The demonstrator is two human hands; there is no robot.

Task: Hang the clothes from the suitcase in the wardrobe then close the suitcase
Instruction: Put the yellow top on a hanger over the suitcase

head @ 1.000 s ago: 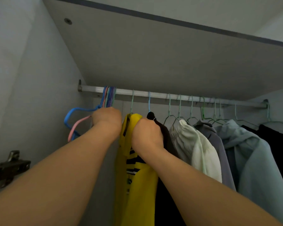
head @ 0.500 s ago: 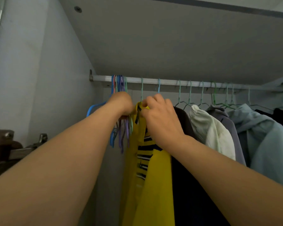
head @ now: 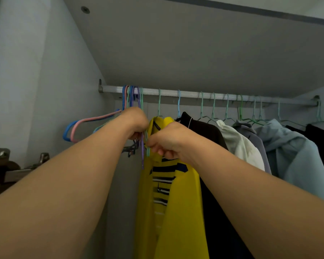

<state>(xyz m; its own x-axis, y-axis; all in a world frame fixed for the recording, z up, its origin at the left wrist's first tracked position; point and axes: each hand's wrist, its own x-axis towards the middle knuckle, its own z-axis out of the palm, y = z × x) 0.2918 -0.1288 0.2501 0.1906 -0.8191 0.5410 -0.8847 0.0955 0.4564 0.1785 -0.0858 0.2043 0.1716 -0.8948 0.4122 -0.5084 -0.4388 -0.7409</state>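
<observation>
Both hands work at the bunch of empty hangers (head: 133,101) on the rail (head: 204,94). Our left hand (head: 137,124) curls round their lower wires; our right hand (head: 166,141) pinches a green hanger (head: 147,144). Yellow shirt (head: 176,193) hangs just behind right fingers (head: 162,151).

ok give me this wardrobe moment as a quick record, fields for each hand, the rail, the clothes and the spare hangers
left hand: curled round the bunch of empty hangers, left end of rail
right hand: pinching a mint-green hanger beside the bunch
rail: metal, under the wardrobe top, carrying every hanger
clothes, left to right: yellow striped shirt, black top, white garment, grey garment, light blue garment, dark garment at the far right
suitcase: not in view
</observation>
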